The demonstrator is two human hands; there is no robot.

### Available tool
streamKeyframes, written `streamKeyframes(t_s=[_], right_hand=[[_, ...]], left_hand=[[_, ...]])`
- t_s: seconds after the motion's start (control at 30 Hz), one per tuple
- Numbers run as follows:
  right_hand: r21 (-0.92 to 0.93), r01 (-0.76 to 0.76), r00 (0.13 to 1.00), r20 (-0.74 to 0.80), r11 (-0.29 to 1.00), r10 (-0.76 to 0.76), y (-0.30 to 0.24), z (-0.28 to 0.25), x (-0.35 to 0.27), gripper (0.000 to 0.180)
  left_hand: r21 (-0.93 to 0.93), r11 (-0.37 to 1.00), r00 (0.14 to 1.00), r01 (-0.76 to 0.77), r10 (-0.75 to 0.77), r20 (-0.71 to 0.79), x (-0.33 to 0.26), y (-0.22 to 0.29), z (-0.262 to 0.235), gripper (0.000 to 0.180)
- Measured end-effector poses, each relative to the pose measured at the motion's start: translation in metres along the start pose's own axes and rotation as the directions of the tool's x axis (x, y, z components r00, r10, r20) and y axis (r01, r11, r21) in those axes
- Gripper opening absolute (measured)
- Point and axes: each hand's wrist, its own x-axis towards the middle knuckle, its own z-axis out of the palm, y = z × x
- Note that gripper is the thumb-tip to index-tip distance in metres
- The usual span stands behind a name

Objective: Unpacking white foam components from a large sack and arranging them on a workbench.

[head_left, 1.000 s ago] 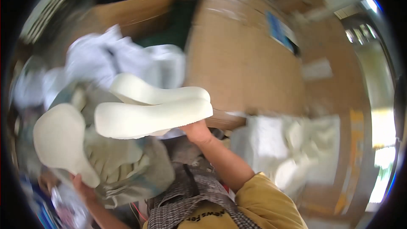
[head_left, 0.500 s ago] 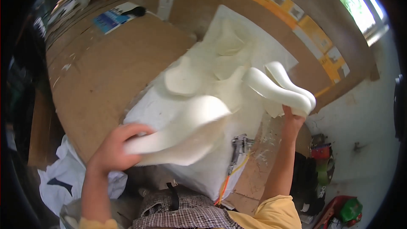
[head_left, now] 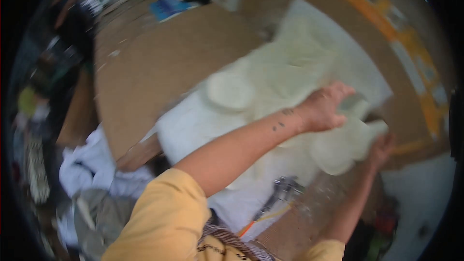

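Your left hand [head_left: 326, 110] has moved since the earlier frame from the near side of the white sheet across to the right; its fingers, closed then on a pale piece, now stand apart. Your right hand is at the right of the sheet in both views.

From the left, a white cloth [head_left: 82, 162] lies crumpled at the lower edge, with a grey bag [head_left: 111, 212] just below it. Next comes a broad brown cardboard [head_left: 154, 67], with a blue and white booklet [head_left: 169, 8] at its far end. Beside the cardboard runs the white sheet [head_left: 181, 133], bearing a rounded pale piece [head_left: 231, 91] near its left edge and further pale pieces too blurred to count. Your left forearm, in a yellow sleeve [head_left: 159, 212], crosses above the sheet. Below the forearm rests a metal tool [head_left: 286, 187] with an orange and yellow hose [head_left: 246, 227].

Your left hand is over the sheet's right part, thumb and fingers spread; whether it touches anything you cannot tell. Just below and to its right is the curved pale piece [head_left: 336, 152], whose narrow end appears clamped in your right hand [head_left: 382, 150], though blur hides the exact grip. Yellow tape [head_left: 427, 101] marks the cardboard beyond.
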Motion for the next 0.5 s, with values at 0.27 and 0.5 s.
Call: streamKeyframes(t_s=[0.27,0.5], right_hand=[[0.255,-0.011,0.924,0.372,0.967,-0.088,-0.161,0.090,-0.142,0.030],[0.508,-0.302,0.239,0.860,0.807,-0.452,-0.445,0.246,-0.417,0.022]], left_hand=[[-0.237,0.666,0.539,0.707,-0.724,-0.430,-0.327,-0.055,-0.284,0.023],[-0.501,0.008,-0.472,0.865,-0.322,-0.821,-0.723,0.109,-0.479,0.017]])
